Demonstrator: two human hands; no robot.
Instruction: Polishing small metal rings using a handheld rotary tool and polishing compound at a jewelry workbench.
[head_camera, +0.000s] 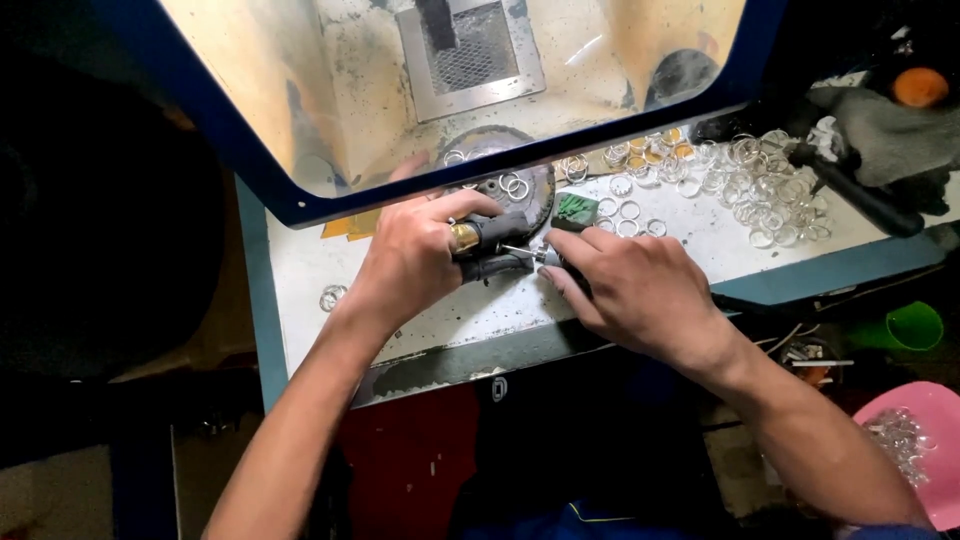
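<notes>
Left grip: left hand (412, 258) wraps tight around a dark handpiece (490, 250) with a brass collar, lying across the bench (700, 235).
Right grip: right hand (640, 290) pinches the metal tip end (535, 256).
Advice: probably best to keep both wrists braced on the bench and the tip steady.
Nearby: green block (576, 211), loose rings (770, 195), round disc (510, 185).
Farther out: pink bowl (925, 440).

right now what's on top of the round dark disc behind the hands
A few small metal rings lie on the round dark disc. The left hand and the blue frame cover its near and far parts.
</notes>
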